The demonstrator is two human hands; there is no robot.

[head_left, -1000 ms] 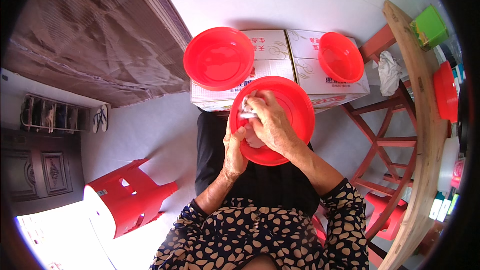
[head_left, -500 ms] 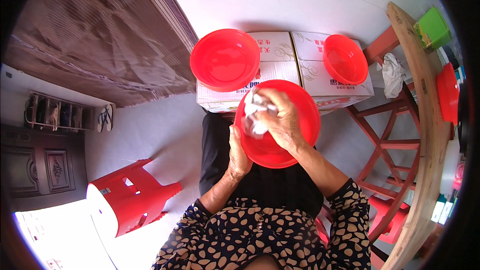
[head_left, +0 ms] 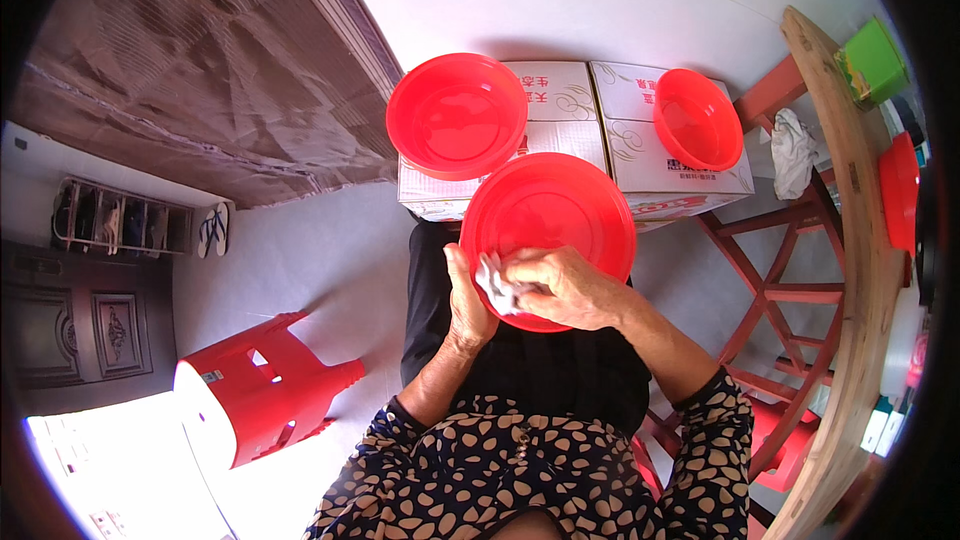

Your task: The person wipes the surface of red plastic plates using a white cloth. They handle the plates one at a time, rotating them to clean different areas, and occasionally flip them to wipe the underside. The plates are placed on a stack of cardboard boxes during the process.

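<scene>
A round red plastic basin (head_left: 560,215) is held over my lap, its inside facing me. My left hand (head_left: 467,298) grips its near left rim from underneath. My right hand (head_left: 560,285) presses a small crumpled white cloth (head_left: 493,285) against the inside of the basin near that rim. Two more red basins stand on cardboard boxes beyond: a large one (head_left: 457,115) at the left and a smaller one (head_left: 697,118) at the right.
Two white cardboard boxes (head_left: 640,155) stand against the wall in front of my knees. A red plastic stool (head_left: 265,395) lies tipped on the floor at my left. A wooden table edge (head_left: 850,240) with red legs runs along the right, a white rag (head_left: 795,150) hanging there.
My right hand with the cloth has slid from the basin's upper middle down toward its near left rim. The basin has tilted a little flatter.
</scene>
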